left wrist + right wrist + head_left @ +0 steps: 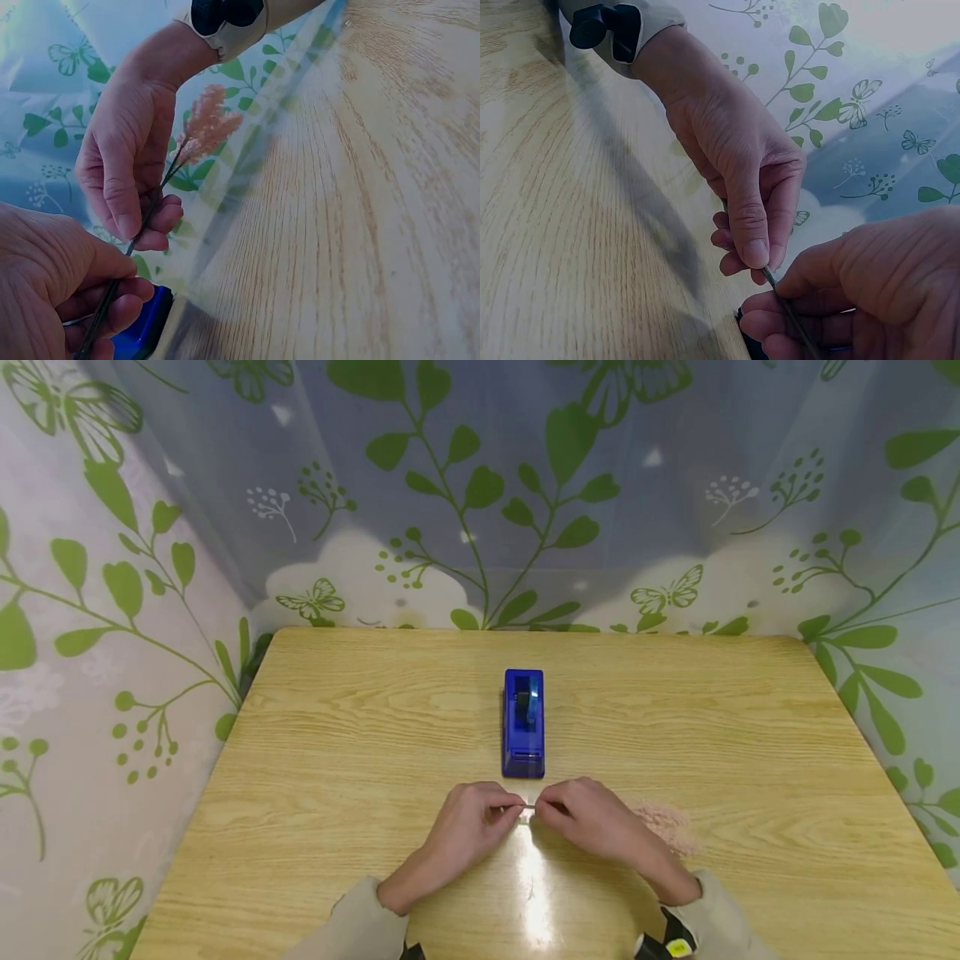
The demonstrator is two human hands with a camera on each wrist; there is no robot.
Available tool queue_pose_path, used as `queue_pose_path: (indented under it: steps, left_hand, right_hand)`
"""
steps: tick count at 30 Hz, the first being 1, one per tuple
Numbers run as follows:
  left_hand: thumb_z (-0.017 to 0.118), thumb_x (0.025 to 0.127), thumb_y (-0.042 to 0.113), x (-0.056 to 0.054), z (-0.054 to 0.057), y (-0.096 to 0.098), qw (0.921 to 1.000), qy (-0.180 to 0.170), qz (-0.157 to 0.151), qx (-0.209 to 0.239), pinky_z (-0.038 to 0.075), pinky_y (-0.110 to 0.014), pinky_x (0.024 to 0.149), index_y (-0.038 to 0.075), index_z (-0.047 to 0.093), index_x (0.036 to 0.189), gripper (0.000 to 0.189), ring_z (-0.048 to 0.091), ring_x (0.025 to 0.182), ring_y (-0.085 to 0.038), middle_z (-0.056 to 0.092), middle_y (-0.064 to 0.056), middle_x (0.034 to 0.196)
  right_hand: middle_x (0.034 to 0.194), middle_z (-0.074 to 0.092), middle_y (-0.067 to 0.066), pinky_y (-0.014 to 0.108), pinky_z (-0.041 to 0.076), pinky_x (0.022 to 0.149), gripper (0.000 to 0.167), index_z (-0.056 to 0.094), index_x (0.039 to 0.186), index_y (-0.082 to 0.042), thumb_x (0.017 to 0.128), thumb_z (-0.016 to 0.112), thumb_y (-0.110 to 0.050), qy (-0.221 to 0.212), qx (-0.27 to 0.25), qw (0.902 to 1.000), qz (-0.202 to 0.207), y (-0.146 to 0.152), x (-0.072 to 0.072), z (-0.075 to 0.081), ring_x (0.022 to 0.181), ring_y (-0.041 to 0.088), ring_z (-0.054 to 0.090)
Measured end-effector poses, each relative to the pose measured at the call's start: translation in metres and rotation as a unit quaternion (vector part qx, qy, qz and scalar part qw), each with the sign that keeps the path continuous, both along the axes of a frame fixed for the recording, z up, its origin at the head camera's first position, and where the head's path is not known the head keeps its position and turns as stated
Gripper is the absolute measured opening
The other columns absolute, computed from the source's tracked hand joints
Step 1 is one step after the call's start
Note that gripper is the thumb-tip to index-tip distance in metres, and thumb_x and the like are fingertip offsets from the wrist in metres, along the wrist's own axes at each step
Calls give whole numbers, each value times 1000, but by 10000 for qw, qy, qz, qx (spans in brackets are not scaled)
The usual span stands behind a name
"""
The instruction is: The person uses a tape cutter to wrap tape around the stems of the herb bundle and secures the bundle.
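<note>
An artificial flower with a fluffy pink head (663, 827) and a thin dark stem (100, 315) is held between both hands. In the head view my left hand (467, 825) pinches the stem between thumb and fingers. Close beside it, my right hand (596, 822) grips the same stem, a short bit of which shows between the fingertips. The pink head sticks out past the right hand, over the table. Seen from the left wrist, two thin stems run together just below the pink head. Right in front of the hands stands a blue tape dispenser (523, 764).
The hands work over a wooden table (337, 735), above its front middle part. Behind and at the sides hangs a curtain (420, 568) printed with green leaves and butterflies. The tape dispenser carries a roll of tape (533, 697).
</note>
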State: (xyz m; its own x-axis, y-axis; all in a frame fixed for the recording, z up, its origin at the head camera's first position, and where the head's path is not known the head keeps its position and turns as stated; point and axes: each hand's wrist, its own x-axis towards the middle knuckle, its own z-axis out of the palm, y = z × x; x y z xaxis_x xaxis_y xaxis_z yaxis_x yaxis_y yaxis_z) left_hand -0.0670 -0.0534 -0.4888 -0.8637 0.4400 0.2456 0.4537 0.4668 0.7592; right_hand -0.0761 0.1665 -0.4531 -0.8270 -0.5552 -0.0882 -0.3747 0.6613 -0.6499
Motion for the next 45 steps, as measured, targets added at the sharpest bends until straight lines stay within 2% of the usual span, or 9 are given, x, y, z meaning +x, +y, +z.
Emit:
queue_pose_path:
  steps: [6, 11, 16, 20, 25, 36, 39, 43, 45]
  left_hand:
    - [78, 92, 3, 1, 0, 0, 9999, -36, 118, -109, 50, -18, 62, 9, 84, 95, 8, 61, 68, -2, 77, 1, 85]
    - [76, 93, 6, 2, 0, 0, 9995, -178, 194, -166, 51, -18, 63, 10, 82, 97, 9, 60, 70, -1, 77, 2, 87]
    - [72, 96, 12, 3, 0, 1, 9990, -302, 232, -250, 50, -18, 62, 12, 82, 99, 10, 57, 69, 1, 73, 6, 85]
    - [71, 98, 13, 3, 1, 1, 9989, -235, 255, -324, 46, -18, 59, 12, 82, 99, 12, 53, 66, 0, 69, 8, 81]
    - [73, 97, 10, 2, 1, 1, 9993, -90, 215, -295, 44, -18, 56, 10, 83, 99, 10, 53, 63, -3, 73, 4, 83]
    - [76, 94, 7, 0, 1, 0, 9996, -75, 156, -222, 49, -17, 60, 9, 84, 99, 9, 59, 66, -1, 78, 0, 88]
    - [77, 94, 6, 1, 0, -1, 9996, -103, 171, -197, 50, -18, 61, 9, 84, 99, 9, 60, 67, -1, 78, -1, 87]
    - [78, 93, 6, 0, -2, -1, 9996, -55, 197, -185, 50, -18, 62, 9, 84, 98, 9, 59, 67, -1, 77, 0, 86]
    - [78, 93, 5, -1, -2, -1, 9997, -18, 196, -147, 50, -18, 62, 9, 84, 98, 9, 59, 67, -1, 77, 0, 86]
  right_hand:
    - [77, 64, -10, 22, 43, 60, 16, 78, 89, -13, 100, 67, -10, 131, -89, 9999, 10, 2, -1, 0, 65, 2, 48]
    - [74, 63, -12, 21, 41, 58, 19, 76, 82, -15, 99, 68, -9, 280, -184, 9994, 101, 3, -2, 0, 63, 1, 46]
    - [75, 65, -11, 20, 41, 56, 16, 81, 87, -13, 97, 71, -7, 370, -272, 9989, 65, 4, -2, 0, 60, -1, 45]
    - [77, 69, -9, 20, 43, 56, 12, 84, 94, -11, 96, 73, -7, 398, -293, 9988, 24, 5, -2, 1, 60, -3, 46]
    - [78, 70, -8, 20, 45, 57, 10, 84, 96, -10, 94, 75, -7, 473, -318, 9984, -6, 4, -2, 1, 62, -3, 48]
    - [83, 74, -5, 20, 48, 58, 8, 84, 97, -7, 94, 76, -6, 374, -267, 9989, -130, 3, -2, 1, 65, -3, 53]
    - [76, 67, -8, 21, 45, 58, 12, 81, 93, -8, 99, 70, -8, 128, -217, 9997, -72, 2, -2, 0, 63, -2, 49]
    - [64, 48, -13, 22, 37, 55, 26, 70, 83, -12, 106, 59, -12, -256, -116, 9996, 59, 1, -2, -1, 57, 1, 40]
    - [63, 44, -13, 22, 36, 54, 28, 67, 80, -13, 106, 58, -12, -268, -77, 9996, 99, 0, -2, -1, 56, 1, 38]
